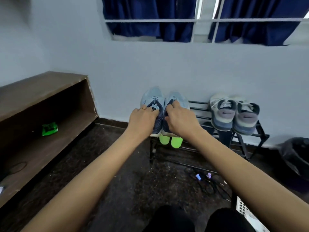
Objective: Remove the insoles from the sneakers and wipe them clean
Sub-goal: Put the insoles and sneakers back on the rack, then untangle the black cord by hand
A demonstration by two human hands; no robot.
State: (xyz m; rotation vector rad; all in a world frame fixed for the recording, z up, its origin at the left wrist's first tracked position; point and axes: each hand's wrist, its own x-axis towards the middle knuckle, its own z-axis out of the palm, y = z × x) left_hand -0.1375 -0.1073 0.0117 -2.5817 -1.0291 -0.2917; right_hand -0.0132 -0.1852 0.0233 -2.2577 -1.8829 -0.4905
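Two hands, left hand (143, 118) and right hand (180, 120), fingers clamped on two blue sneakers (154, 99); two grey sneakers (234, 113) beside.

Bare rack bars (199, 113) between blue sneakers (164, 104) and grey pair (234, 113); wall (167, 69) close behind.

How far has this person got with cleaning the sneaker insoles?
Barely started. Nothing looks done: no insole lies out and no wiping cloth shows. In hand: the left hand and right hand each grip one of the light blue sneakers on the black rack. Left: pulling out both insoles and wiping them.
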